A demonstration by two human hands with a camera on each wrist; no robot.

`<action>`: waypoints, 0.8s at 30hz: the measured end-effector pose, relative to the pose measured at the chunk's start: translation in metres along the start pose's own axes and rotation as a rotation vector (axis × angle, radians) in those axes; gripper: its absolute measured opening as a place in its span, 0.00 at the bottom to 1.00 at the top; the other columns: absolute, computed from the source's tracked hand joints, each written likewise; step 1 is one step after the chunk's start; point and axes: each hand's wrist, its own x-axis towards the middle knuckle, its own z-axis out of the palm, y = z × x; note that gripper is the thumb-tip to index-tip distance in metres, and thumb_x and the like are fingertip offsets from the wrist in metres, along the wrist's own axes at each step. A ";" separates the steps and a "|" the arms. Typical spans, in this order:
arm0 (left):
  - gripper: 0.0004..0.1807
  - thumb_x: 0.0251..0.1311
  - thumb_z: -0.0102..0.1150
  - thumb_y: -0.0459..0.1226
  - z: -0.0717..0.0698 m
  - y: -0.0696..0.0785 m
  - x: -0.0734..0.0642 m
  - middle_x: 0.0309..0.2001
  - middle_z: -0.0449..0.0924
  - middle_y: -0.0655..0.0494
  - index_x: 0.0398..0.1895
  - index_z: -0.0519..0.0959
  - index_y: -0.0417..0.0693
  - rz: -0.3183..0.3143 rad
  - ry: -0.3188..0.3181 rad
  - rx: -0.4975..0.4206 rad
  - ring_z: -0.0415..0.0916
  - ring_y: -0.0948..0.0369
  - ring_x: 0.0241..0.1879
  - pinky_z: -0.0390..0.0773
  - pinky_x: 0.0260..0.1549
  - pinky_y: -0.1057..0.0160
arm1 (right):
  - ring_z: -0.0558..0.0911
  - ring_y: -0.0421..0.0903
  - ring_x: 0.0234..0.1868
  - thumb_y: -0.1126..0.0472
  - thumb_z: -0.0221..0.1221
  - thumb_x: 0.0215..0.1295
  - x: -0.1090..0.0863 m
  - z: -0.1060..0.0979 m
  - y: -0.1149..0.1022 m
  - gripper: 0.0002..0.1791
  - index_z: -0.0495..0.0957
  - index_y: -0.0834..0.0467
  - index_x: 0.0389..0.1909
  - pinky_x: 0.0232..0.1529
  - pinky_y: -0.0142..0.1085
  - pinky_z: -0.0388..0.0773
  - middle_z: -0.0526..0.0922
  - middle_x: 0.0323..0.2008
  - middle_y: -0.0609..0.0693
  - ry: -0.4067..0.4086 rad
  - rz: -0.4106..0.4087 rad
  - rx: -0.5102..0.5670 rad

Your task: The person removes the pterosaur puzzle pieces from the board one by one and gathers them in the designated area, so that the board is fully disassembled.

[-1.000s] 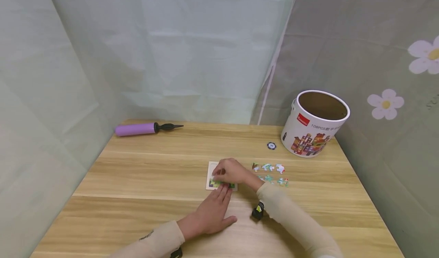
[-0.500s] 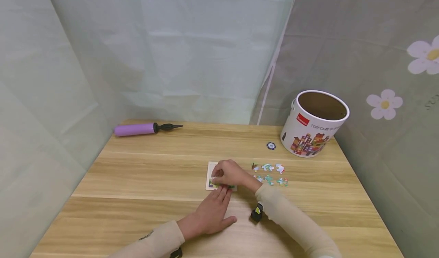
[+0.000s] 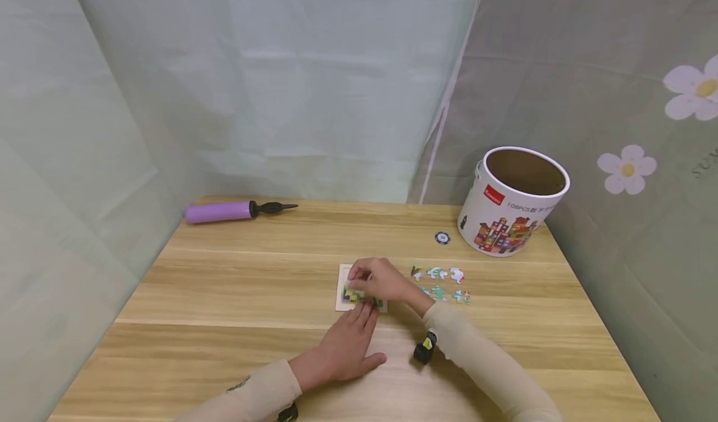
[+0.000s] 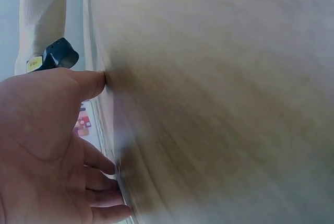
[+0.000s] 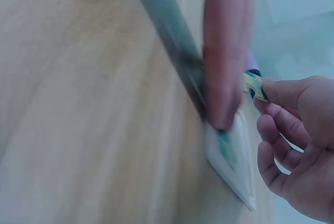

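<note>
A small pale puzzle tray (image 3: 339,294) lies on the table with green and yellow jigsaw pieces along its near side. My right hand (image 3: 384,280) is over the tray. Between its thumb and index finger it pinches a puzzle piece (image 5: 254,84), yellow and green with a dark edge, in the right wrist view. My left hand (image 3: 349,346) rests at the tray's near edge, fingers straight and fingertips on the lower pieces. In the left wrist view its palm faces the camera, and the thumb is spread. The right hand hides part of the tray.
Several loose puzzle pieces (image 3: 437,273) lie in two rows right of the tray. Behind them is a dark-rimmed poker chip (image 3: 442,238). A large white bucket (image 3: 505,210) stands at the back right, and a purple hand pump (image 3: 221,212) lies at the back left.
The right hand has lifted and shifted slightly right over the tray, with the piece in its fingers; more of the green and yellow pieces shows. The left hand stays put.
</note>
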 end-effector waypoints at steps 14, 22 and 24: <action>0.46 0.72 0.47 0.62 0.002 -0.004 0.003 0.77 0.59 0.36 0.75 0.63 0.32 0.006 -0.017 0.001 0.58 0.45 0.76 0.64 0.72 0.51 | 0.81 0.36 0.34 0.58 0.66 0.70 -0.052 -0.053 0.006 0.04 0.84 0.54 0.36 0.39 0.33 0.82 0.84 0.31 0.40 0.142 0.058 -0.061; 0.46 0.72 0.48 0.62 0.000 -0.005 0.001 0.76 0.60 0.36 0.74 0.64 0.32 0.015 -0.004 0.010 0.60 0.45 0.75 0.66 0.71 0.50 | 0.81 0.35 0.32 0.59 0.67 0.69 -0.083 -0.065 0.013 0.03 0.85 0.50 0.34 0.36 0.33 0.81 0.85 0.30 0.38 0.166 0.115 -0.086; 0.45 0.72 0.48 0.62 -0.001 -0.005 0.001 0.76 0.61 0.36 0.74 0.64 0.32 0.016 0.000 0.005 0.60 0.44 0.75 0.66 0.71 0.50 | 0.81 0.35 0.31 0.59 0.67 0.68 -0.089 -0.065 0.016 0.02 0.85 0.49 0.34 0.35 0.32 0.81 0.85 0.29 0.38 0.168 0.128 -0.085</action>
